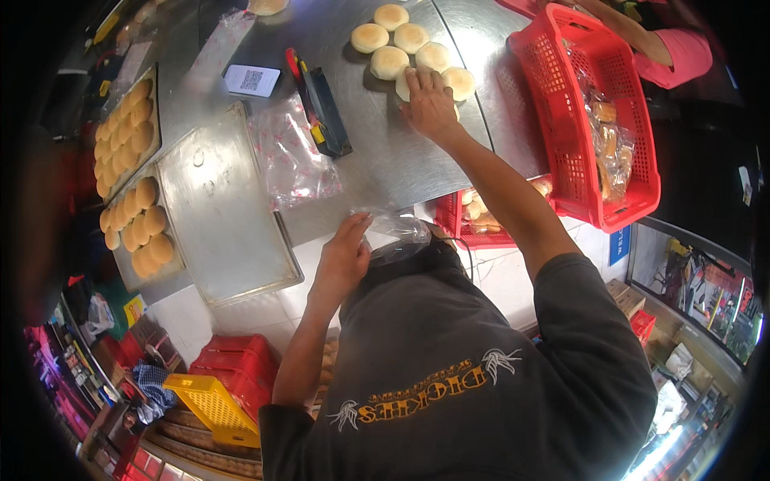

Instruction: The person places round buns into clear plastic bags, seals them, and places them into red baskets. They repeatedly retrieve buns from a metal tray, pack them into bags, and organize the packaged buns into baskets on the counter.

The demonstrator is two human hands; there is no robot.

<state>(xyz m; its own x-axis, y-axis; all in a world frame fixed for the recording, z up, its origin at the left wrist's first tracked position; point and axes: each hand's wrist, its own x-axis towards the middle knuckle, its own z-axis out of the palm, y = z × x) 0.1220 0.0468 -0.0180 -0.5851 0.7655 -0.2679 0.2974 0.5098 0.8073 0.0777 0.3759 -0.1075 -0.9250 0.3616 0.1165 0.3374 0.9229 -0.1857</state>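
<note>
My right hand (431, 104) reaches out over the steel table, its fingers curved over a round pale bun (403, 86) with the thumb at its near side. Several more golden-topped buns (389, 62) lie grouped around it, and one shows partly from under the hand. Close to my body, my left hand (345, 255) is closed on a clear plastic bag (399, 228), which hangs at the table's front edge. More clear bags with pink print (293, 152) lie flat on the table, left of the buns.
A black holder (327, 112) with red and yellow handled tools stands beside the bags, near a printed code card (252, 81). An unloaded metal tray (220, 216) and trays of buns (143, 228) sit left. A red crate (553, 104) with wrapped bread stands right, by another person's arm (634, 32).
</note>
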